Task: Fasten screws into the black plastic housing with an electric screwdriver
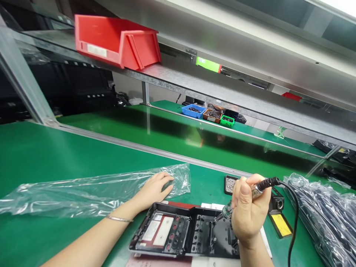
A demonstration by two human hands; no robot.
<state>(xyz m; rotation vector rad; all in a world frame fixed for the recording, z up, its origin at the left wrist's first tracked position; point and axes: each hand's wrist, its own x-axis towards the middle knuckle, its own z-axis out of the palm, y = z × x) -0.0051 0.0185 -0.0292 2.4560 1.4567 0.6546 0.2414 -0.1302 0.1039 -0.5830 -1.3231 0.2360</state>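
Note:
My right hand (249,213) is closed around the clear handle of a soldering iron (257,190). Its tip points down at a black plastic housing (191,237), close to or touching the right-hand part; contact is hard to tell. Beyond the housing, my left hand (155,189) lies with fingers stretched out on a long clear plastic bag (91,193). A small black tray (226,187) of tiny silvery metal parts (231,183) sits behind my right hand.
A soldering iron stand with a yellow sponge (282,224) is right of my right hand. Bagged dark parts (325,218) are piled at the far right. A black cable (296,215) trails from the iron. Overhead, a metal shelf (189,85) bears a red bin (139,50).

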